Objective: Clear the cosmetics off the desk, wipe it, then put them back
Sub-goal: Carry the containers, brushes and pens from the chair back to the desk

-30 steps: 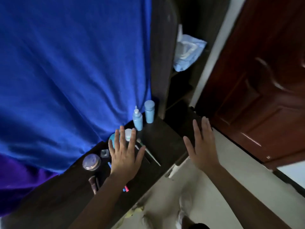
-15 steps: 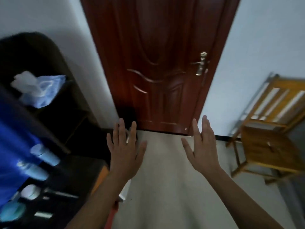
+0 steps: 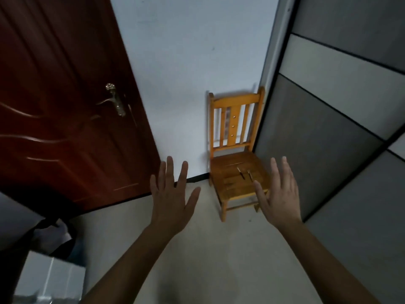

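Note:
My left hand [image 3: 171, 194] and my right hand [image 3: 279, 194] are both raised in front of me, palms down, fingers spread, holding nothing. Ahead stands a small yellow wooden chair [image 3: 235, 145] against the white wall. Two thin dark pencil-like cosmetics [image 3: 245, 173] lie on its seat, just left of my right hand's fingers. The desk and the other cosmetics are out of view.
A dark red door [image 3: 65, 106] with a brass handle [image 3: 115, 99] fills the left. Grey panelled sliding doors [image 3: 339, 139] line the right. A white box [image 3: 50, 279] and dark bundle [image 3: 52, 235] sit at lower left. Pale floor [image 3: 208, 249] lies between.
My view has swung right, from the desk with the cosmetics past the door to the chair. Both hands have stayed spread and empty in front of me.

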The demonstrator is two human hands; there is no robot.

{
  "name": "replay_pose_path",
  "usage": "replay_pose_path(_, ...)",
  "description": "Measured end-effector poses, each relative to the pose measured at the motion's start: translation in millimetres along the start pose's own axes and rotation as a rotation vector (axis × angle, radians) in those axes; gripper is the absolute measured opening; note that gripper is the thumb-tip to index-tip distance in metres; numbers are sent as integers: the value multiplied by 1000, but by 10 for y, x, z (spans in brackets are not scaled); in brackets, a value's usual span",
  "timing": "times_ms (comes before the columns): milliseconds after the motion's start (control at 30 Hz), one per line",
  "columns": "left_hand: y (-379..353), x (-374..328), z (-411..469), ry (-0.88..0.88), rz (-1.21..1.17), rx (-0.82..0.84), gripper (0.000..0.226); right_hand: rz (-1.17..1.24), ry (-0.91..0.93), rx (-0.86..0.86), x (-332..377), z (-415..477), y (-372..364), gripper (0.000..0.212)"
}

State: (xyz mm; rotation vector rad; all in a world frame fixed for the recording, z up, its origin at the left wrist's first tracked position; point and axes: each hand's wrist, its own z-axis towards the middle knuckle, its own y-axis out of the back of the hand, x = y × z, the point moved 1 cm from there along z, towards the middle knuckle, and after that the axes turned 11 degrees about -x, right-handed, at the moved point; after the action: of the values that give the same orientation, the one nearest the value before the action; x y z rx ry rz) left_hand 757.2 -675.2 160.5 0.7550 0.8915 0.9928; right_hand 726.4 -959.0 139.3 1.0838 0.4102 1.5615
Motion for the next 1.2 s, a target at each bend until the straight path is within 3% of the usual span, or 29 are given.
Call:
replay_pose_path(200,-785,-250,717,1,-82,89,78,23,-123,67,-554,478,-459,82)
replay_pose_path(300,-1178,-286,1203,0,-105,114,85,-17,-116,91,-798,922,-769,82)
replay_pose_path(667,-2419,-573,3156,-6,-74,219,78,-215,-23,184,-1376,2861,-1811,80)
replay_pose_path(900,-3328,-782,3422,63,-82,319,78,-174,-61,350,-2101,3217,-2558,84)
replay_pose_path(1200,-5069,-855,2973,287,5,558,84,-104,-168,695,-3148,3027,-3932,93)
